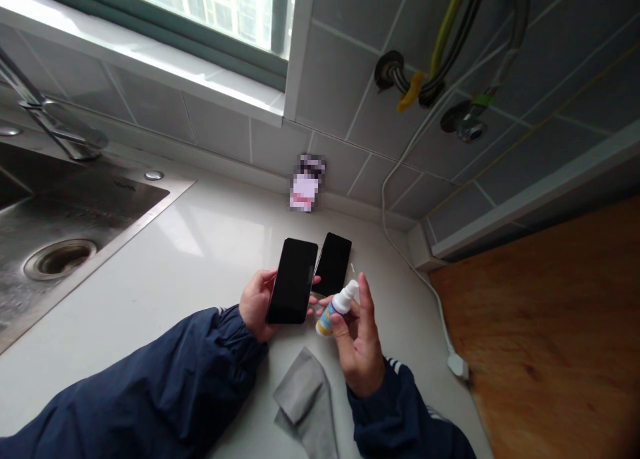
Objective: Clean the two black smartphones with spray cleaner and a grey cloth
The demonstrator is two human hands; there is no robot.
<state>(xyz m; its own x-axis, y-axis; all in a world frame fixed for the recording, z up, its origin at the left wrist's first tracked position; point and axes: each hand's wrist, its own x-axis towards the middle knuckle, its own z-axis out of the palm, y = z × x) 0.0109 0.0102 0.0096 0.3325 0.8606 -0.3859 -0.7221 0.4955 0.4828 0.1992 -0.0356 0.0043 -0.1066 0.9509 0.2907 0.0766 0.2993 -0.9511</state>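
Note:
My left hand (259,305) is closed around a black smartphone (293,282), its dark screen turned up toward me. Close to its right side, my right hand (361,342) grips a small spray bottle (334,309) with a white pump top and a blue and yellow label. The index finger is raised beside the nozzle. Behind both hands a second black phone (334,264) lies on the counter, partly covered by the left fingers and the bottle. A folded grey cloth (306,395) lies on the counter between my forearms.
A steel sink (130,179) with a faucet (60,129) is at the left. Against the tiled wall leans a phone with a blurred screen (307,185). A white cable (400,242) runs down to a plug (457,365) beside a wooden panel (545,325). Pipes and a valve (467,125) project above.

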